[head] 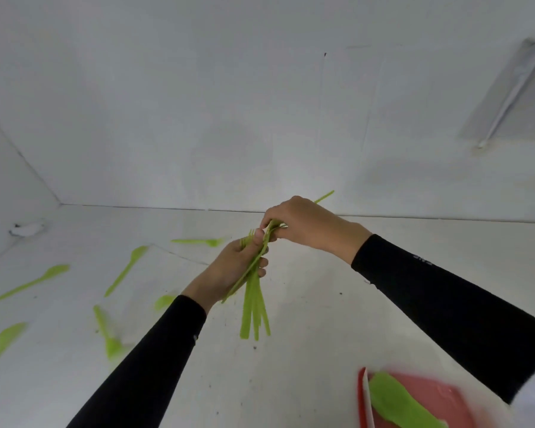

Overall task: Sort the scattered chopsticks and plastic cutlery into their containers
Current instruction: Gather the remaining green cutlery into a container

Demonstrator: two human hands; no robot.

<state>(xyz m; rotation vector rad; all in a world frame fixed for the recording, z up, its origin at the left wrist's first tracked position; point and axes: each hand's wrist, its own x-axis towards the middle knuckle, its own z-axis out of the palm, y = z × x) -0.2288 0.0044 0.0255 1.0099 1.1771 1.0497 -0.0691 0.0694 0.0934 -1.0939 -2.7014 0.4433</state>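
Forks (pixel 253 291), green, bundled mid-frame: left hand (pixel 232 267) fingers clamped on them; right hand (pixel 303 227) pinching one in. Gathering step. Next, likely: drop bundle into red container (pixel 362 396), lower right.

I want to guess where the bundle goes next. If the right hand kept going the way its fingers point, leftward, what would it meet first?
The right hand already touches the green forks held by the left hand, so it would meet those. Beyond lies a loose fork on the table, though depth is unclear.
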